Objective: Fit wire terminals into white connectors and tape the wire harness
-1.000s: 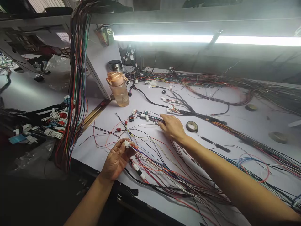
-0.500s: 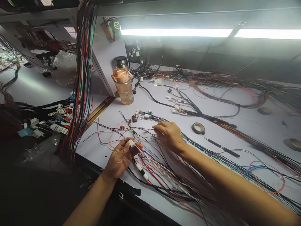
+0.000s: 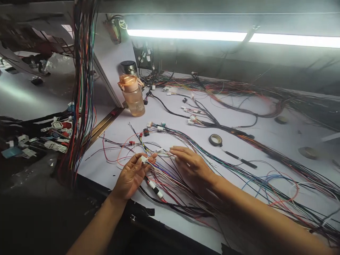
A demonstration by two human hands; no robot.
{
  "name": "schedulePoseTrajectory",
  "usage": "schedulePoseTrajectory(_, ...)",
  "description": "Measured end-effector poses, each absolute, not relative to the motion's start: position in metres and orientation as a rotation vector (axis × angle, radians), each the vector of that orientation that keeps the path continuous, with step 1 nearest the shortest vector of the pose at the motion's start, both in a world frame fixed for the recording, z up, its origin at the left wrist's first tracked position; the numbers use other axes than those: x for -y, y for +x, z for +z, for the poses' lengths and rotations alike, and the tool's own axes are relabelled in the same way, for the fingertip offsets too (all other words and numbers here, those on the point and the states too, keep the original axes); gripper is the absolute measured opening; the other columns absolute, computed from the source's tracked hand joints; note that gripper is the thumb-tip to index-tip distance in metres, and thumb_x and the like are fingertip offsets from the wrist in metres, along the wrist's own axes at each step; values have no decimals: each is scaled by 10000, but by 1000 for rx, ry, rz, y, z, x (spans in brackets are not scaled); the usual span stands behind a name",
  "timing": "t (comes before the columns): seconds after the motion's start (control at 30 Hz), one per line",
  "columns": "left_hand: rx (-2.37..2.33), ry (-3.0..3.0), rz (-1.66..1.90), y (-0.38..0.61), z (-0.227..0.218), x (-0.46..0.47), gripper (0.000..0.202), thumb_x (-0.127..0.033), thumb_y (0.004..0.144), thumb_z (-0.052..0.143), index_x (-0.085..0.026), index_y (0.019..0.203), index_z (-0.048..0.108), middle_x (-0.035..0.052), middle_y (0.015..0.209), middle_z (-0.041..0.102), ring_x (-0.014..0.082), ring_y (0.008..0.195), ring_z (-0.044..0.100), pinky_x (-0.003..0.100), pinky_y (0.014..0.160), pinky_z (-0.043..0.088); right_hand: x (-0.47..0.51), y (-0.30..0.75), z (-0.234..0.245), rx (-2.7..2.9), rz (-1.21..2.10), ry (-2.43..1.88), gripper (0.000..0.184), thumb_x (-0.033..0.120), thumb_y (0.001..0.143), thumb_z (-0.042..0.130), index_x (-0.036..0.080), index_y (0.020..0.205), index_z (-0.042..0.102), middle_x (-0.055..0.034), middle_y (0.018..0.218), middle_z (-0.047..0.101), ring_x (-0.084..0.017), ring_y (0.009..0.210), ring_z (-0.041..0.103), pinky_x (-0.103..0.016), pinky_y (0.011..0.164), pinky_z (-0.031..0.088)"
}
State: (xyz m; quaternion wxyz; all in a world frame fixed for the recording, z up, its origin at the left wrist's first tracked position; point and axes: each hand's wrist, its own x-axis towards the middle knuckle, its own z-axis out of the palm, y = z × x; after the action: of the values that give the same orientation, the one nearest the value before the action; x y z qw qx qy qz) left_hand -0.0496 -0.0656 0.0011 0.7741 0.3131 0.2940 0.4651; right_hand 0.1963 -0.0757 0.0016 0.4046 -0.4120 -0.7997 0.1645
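No readable writing anywhere: the bottle (image 3: 132,95) shows no legible label, the tape roll (image 3: 215,140) is blank, and the small plugs (image 3: 57,124) are too blurred.

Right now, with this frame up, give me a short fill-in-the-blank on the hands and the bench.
1. The left hand pinches a small ____ connector.
2. The right hand rests flat on loose ____ spread over the table.
3. The bottle stands ____ beyond both hands.
Missing words: white; wires; upright.
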Motion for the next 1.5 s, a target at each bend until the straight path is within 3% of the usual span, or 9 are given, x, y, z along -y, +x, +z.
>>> schedulePoseTrajectory(0.1, -657, 690, 999, -51, -1, 64, 160, -266, 877, 607, -210, 1022, 646, 61, 1006, 718, 269, 1295, 476, 450, 1158, 252, 74, 227, 3, 1876, 378, -1224, 318, 228, 960, 435, 240, 1245, 577, -83, 1238, 629, -187, 1183, 567, -403, 1016, 474)
schedulePoseTrajectory(0.33, -749, 741, 1024, -49, 1, 61, 166, -295, 840, 650, -207, 981, 653, 69, 974, 725, 286, 1271, 501, 477, 1142, 286, 108, 313, 8, 1797, 216, -1738, 255, 334, 913, 505, 205, 1037, 687, -74, 997, 717, -228, 943, 647, -406, 870, 504)
schedulePoseTrajectory(0.53, -764, 794, 1060, -43, 4, 59, 188, -295, 808, 684, -195, 964, 653, 71, 930, 722, 289, 1284, 487, 437, 1117, 356, 160, 341, 0, 1864, 79, -2044, 306, 400, 876, 574, 223, 1115, 647, -72, 1087, 683, -253, 985, 601, -402, 832, 453)
schedulePoseTrajectory(0.73, -783, 806, 1099, -41, 3, 59, 203, -277, 780, 711, -197, 957, 650, 65, 928, 721, 297, 1252, 519, 437, 1076, 408, 164, 343, -19, 1761, -56, -2143, 168, 324, 902, 548, 231, 918, 687, -45, 943, 686, -216, 897, 586, -359, 795, 395)
schedulePoseTrajectory(0.9, -740, 830, 1120, -40, 2, 58, 220, -248, 747, 742, -179, 937, 655, 57, 883, 723, 310, 1213, 551, 414, 1014, 471, 163, 351, -19, 1602, -125, -2066, 169, 288, 893, 560, 217, 976, 689, -47, 1008, 699, -220, 916, 602, -386, 841, 409)
schedulePoseTrajectory(1.03, -758, 807, 1183, -41, 4, 58, 221, -210, 736, 742, -145, 928, 653, 42, 853, 729, 263, 992, 674, 364, 892, 554, 175, 357, 11, 1504, -73, -1810, 186, 308, 885, 579, 191, 976, 691, -58, 980, 704, -203, 894, 625, -385, 848, 469)
schedulePoseTrajectory(1.2, -765, 870, 1250, -47, 16, 67, 222, -214, 765, 709, -129, 962, 651, 39, 844, 723, 177, 828, 686, 297, 796, 582, 216, 339, 91, 1392, 147, -1536, 162, 297, 887, 599, 220, 1000, 686, -17, 952, 706, -159, 847, 645, -353, 804, 528)
schedulePoseTrajectory(1.4, -882, 880, 1167, -53, 26, 97, 143, -213, 873, 555, -225, 962, 666, -25, 883, 724, 143, 860, 670, 263, 807, 570, 273, 307, 168, 1453, 86, -1281, 202, 170, 877, 610, 310, 986, 709, 55, 893, 717, -135, 840, 667, -325, 772, 545)
schedulePoseTrajectory(1.5, -956, 852, 1117, -55, 21, 113, 201, -223, 906, 487, -285, 965, 669, -71, 909, 722, 113, 911, 658, 243, 865, 551, 292, 307, 177, 1419, 168, -1258, 159, 261, 885, 619, 320, 992, 721, 32, 872, 725, -167, 834, 679, -350, 727, 565)
